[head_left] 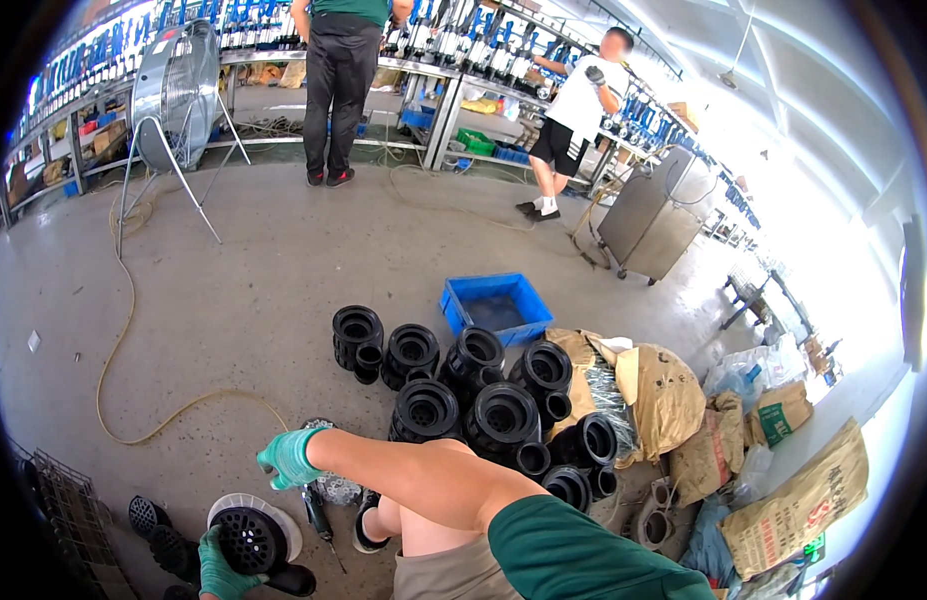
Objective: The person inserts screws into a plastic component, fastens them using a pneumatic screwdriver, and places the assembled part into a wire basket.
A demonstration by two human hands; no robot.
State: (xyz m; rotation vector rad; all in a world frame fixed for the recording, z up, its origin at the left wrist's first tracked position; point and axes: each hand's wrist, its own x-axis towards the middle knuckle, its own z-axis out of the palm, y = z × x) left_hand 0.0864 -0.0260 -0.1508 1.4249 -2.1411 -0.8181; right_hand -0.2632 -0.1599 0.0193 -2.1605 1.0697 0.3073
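My left hand (223, 568), in a green glove, is closed on the edge of a round black perforated part (247, 540) with a short side pipe. A pale ring (295, 525) shows around it. My right hand (291, 458), also gloved, reaches across to the left with bent fingers. What lies inside its fingers is hidden. Right below it is a dark power screwdriver (318, 512), its bit pointing down toward me; I cannot tell whether my fingers touch it. Beside the screwdriver lies a clear bag or tray of small shiny pieces (340, 488), partly covered by my forearm.
Several black plastic housings (503, 412) stand ahead, before a blue crate (498, 308). Sacks (668, 400) and long metal screws (608, 395) lie right. More perforated parts (148, 516) and a wire basket (73, 510) are left. A hose (133, 340) crosses the floor. Two people stand by a workbench.
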